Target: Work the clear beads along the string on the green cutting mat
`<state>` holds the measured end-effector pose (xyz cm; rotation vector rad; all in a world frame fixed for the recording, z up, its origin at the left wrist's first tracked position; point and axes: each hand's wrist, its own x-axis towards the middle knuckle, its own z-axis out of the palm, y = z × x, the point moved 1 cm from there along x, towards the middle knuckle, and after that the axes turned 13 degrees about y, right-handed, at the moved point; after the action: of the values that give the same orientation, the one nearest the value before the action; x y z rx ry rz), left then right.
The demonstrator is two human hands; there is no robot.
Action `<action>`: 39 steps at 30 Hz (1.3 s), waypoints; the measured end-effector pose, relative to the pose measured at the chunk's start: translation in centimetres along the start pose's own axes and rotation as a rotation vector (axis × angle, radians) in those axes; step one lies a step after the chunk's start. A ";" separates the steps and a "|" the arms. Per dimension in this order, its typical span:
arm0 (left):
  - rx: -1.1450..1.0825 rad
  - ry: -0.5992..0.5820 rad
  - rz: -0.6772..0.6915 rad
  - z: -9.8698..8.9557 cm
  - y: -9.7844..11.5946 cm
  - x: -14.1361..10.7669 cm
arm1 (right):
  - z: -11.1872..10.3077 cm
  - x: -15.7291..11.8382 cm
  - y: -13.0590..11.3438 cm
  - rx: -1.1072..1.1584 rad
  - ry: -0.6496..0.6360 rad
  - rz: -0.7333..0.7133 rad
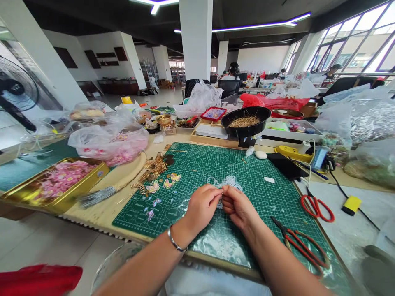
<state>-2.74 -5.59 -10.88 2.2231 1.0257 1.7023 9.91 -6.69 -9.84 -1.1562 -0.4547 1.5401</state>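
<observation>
My left hand (204,205) and my right hand (237,205) meet fingertip to fingertip over the green cutting mat (203,160). Both are closed in a pinch, on something too small to make out. Just behind them lies a heap of clear, pale strands or beads (231,181). Butterfly-shaped pieces (168,181) are scattered left of my left hand, beside a pile of bronze-coloured metal hair clips (154,166). Under my wrists is a clear plastic sheet (224,246).
At right lie pliers (304,246) with red handles and red-handled scissors (316,206). A gold tray (101,172) of pink flowers and a wire-bristled brush (100,196) are at left. A black bowl (237,130) of gold sticks stands behind the mat. A person (233,72) sits farther back.
</observation>
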 end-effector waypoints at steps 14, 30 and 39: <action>-0.005 0.003 -0.108 -0.3 -0.5 0.5 | -0.3 0.1 -0.2 -0.112 -0.049 0.032; -0.049 -0.054 -0.173 -0.5 -0.3 0.5 | -0.3 0.2 -0.2 -0.061 -0.107 0.033; -0.059 -0.083 -0.282 -0.7 -0.3 0.6 | -0.3 0.2 0.0 -0.052 -0.140 0.064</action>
<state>-3.47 -5.21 -10.32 1.9841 1.1873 1.4876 10.20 -6.58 -10.11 -1.1163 -0.5589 1.6807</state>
